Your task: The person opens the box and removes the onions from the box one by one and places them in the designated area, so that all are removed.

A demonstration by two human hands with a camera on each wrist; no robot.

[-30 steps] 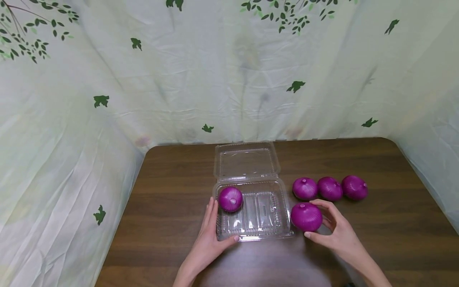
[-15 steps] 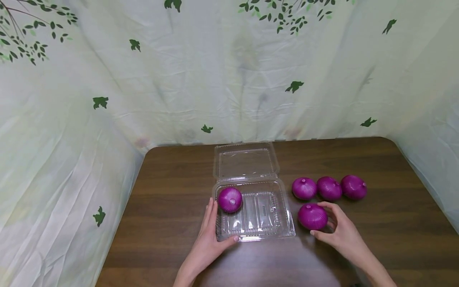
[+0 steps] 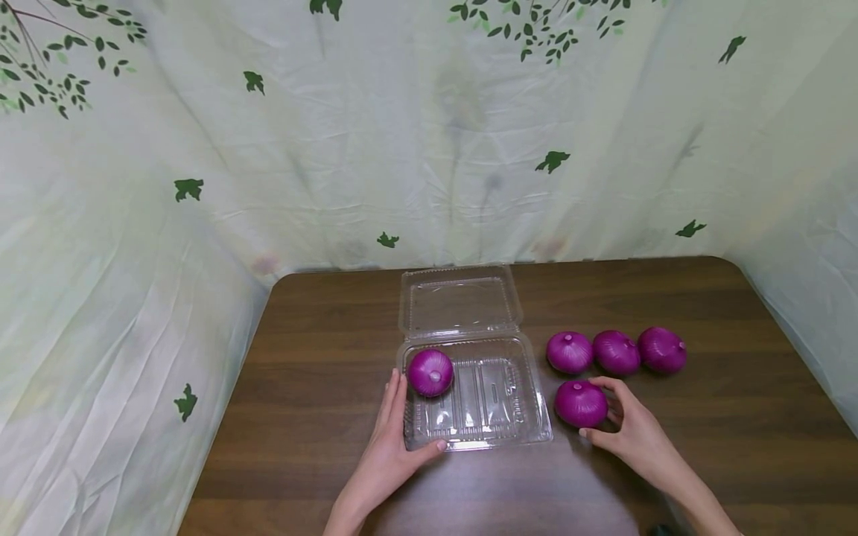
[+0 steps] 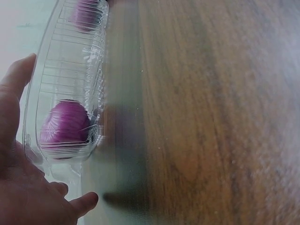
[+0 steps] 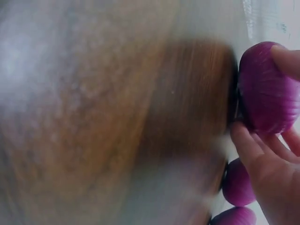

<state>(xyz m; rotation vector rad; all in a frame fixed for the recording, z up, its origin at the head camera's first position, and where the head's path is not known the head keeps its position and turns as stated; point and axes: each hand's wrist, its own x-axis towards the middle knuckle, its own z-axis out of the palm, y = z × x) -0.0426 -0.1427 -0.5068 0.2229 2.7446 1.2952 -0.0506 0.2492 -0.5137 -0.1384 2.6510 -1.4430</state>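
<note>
A clear plastic clamshell container [image 3: 492, 391] lies with its lid [image 3: 462, 301] folded back, away from me. One red onion [image 3: 430, 372] sits at the left inside its base. My left hand [image 3: 389, 450] touches the container's front-left corner, long fingers straight along the left side and thumb at the front edge. To the right of the container, my right hand [image 3: 633, 428] holds another red onion [image 3: 580, 404] between thumb and fingers, at or just above the table. In the right wrist view, the thumb [image 5: 287, 61] presses one side of this onion, with fingers on the other.
Behind the held onion, a left onion [image 3: 569, 352], a middle onion [image 3: 616, 352] and a right onion [image 3: 662, 350] form a row on the brown wooden table [image 3: 322, 357]. A pale leaf-patterned curtain [image 3: 429, 149] hangs along the table's back and sides.
My right hand has lowered the onion and drawn it right, away from the container's edge, then shifted it slightly back left. The left hand and container stay in place.
</note>
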